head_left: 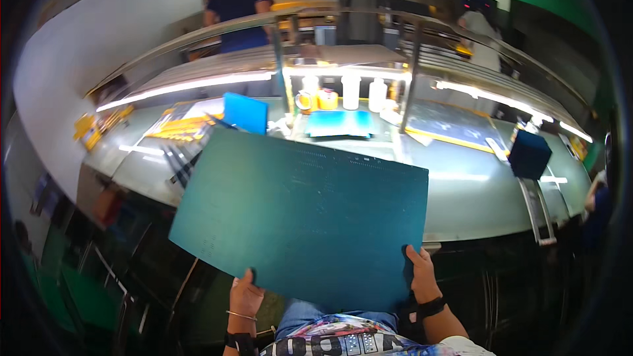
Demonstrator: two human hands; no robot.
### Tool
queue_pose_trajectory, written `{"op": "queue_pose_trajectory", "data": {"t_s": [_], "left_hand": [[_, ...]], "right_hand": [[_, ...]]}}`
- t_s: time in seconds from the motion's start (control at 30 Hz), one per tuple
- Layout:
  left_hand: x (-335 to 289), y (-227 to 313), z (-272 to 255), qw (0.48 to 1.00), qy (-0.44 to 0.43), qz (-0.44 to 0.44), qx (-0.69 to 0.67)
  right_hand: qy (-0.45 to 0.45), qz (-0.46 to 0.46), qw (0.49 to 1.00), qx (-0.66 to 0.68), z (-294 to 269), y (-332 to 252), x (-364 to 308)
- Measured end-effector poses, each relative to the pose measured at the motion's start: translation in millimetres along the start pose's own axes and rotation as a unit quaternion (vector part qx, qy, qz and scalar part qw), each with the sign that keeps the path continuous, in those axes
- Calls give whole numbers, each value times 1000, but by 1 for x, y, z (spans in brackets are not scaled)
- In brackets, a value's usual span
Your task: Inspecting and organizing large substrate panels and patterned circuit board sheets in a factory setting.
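Observation:
A large, thin blue-green sheet, like a printing plate point(303, 211), is tilted in front of my body. Rows of faint small marks show along its far edge. My left hand point(246, 295) grips the near edge, left of the middle, thumb on top. At the right edge, close to the near corner, my right hand point(423, 270) pinches it, also with the thumb on the upper face. The other fingers of both hands are largely hidden beneath the sheet. Its far edge covers part of the lit workbench point(455, 204).
White bottles point(351, 92) stand under the bench lamps, behind a stack of blue sheets point(339, 123). A blue panel point(245, 113) leans at the left. A dark blue box-shaped thing point(529, 154) is at the right. Beyond the shelf stands a person in dark clothes point(239, 6).

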State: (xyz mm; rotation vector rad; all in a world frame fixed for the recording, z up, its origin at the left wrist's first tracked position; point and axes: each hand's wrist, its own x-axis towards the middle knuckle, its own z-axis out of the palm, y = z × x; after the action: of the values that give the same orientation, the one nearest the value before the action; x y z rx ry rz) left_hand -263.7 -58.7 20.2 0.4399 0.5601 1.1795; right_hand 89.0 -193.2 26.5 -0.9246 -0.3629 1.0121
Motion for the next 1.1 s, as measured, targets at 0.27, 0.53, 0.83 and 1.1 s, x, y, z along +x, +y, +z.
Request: {"op": "queue_pose_trajectory", "data": {"t_s": [0.27, 0.53, 0.83, 1.1], "left_hand": [[37, -65, 1, 949, -39, -259, 177], [68, -85, 19, 957, -57, -252, 132], [114, -103, 14, 923, 0, -284, 258], [120, -103, 19, 878, -64, -318, 352]], "right_hand": [[98, -4, 994, -43, -100, -21, -21], [108, 28, 989, -100, -93, -39, 43], [152, -159, 842, -494, -123, -67, 82], [263, -21, 923, -281, -158, -22, -45]]}}
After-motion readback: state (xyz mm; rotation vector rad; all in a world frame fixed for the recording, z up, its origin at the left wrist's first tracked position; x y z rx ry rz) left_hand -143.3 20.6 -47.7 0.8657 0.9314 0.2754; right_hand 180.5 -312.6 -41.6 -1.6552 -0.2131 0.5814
